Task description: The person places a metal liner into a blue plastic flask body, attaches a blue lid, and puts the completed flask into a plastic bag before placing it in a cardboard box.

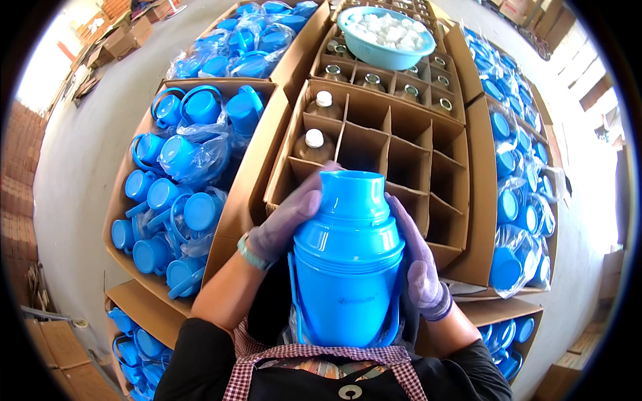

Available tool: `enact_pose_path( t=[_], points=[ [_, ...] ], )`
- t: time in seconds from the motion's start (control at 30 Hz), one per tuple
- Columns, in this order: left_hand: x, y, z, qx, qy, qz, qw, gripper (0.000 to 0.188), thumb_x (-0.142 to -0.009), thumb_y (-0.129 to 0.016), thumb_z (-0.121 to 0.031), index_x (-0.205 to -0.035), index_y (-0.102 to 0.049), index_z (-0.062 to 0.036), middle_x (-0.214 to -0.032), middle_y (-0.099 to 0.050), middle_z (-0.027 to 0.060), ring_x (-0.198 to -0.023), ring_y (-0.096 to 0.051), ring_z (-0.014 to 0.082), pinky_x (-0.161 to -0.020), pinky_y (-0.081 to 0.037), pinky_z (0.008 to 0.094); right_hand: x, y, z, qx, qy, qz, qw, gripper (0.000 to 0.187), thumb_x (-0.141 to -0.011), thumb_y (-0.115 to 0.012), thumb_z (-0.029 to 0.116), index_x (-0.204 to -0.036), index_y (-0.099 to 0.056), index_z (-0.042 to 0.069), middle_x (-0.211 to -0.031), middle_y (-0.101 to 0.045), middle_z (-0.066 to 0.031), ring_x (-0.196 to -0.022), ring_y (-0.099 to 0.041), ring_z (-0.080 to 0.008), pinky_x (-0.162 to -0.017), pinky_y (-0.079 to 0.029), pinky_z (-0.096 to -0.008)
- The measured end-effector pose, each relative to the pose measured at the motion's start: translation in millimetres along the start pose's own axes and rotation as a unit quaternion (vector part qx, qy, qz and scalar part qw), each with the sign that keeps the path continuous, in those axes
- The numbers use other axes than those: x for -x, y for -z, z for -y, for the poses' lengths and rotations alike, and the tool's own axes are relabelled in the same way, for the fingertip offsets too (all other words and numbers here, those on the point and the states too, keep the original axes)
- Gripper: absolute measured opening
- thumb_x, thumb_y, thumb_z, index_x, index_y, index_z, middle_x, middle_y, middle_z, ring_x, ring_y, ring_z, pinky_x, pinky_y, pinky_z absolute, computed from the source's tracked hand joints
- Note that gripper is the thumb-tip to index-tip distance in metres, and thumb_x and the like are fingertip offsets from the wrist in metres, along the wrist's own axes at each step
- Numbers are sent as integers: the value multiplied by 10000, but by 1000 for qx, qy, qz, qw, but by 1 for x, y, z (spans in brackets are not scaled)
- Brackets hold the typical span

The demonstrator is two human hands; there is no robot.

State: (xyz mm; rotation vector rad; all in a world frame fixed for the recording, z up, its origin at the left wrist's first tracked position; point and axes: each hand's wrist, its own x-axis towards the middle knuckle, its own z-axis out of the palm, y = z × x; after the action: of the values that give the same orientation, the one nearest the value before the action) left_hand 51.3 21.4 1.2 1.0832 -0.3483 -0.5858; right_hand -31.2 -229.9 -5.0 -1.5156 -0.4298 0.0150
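Observation:
A large blue vacuum jug [349, 294] with a spouted top stands upright close in front of my body. Its carrying handle [295, 301] hangs down around the lower part. My left hand [284, 227], in a thin purple glove, presses on the upper left side of the jug; its fingers are slightly blurred and partly behind the top. Along the right side, my gloved right hand [420, 267] lies with fingers stretched up against the shoulder. Between them the two hands hold the jug. Just beyond is a divided carton [284, 177] with two white-capped bottles [313, 144] in its left cells.
A light blue basin [374, 57] of white caps rests on a farther carton of uncapped bottles [372, 81]. Cartons of blue jug bodies and plastic bags flank me at left [251, 194] and right [478, 194]. More cartons of blue parts [144, 344] sit low beside me.

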Motion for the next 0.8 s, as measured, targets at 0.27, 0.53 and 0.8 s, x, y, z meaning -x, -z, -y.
enact_pose_path(
  t=[0.27, 0.53, 0.8],
  points=[
    [-28, 90, -8, 177, -104, -81, 975, 941, -843, -766, -589, -1550, -387, -96, -1553, -459, 193, -1394, -497, 380, -1134, -449, 584, -200, 9, -29, 10, 27, 111, 993, 646, -1056, -481, 490, -1502, -450, 23, -1456, -524, -154, -1373, -492, -285, -1149, -369, -415],
    [12, 135, 35, 394, -307, -225, 837, 850, -920, -548, -702, -1568, -407, -170, -1628, -393, 138, -1492, -360, 414, -1216, -230, 674, -265, -22, -236, 621, -39, 158, 767, 612, -723, -804, 487, -1196, -680, 119, -1319, -664, -170, -1466, -397, -401, -1234, -220, -570],
    [34, 182, 51, 334, -348, -281, 830, 638, -1012, -464, -606, -1466, -492, -159, -1482, -568, 121, -1370, -532, 335, -1174, -398, 590, -258, 0, -146, 436, 43, 94, 894, 608, -647, -890, 439, -1115, -718, 91, -1122, -719, -144, -1114, -666, -317, -1026, -494, -446]
  ],
)
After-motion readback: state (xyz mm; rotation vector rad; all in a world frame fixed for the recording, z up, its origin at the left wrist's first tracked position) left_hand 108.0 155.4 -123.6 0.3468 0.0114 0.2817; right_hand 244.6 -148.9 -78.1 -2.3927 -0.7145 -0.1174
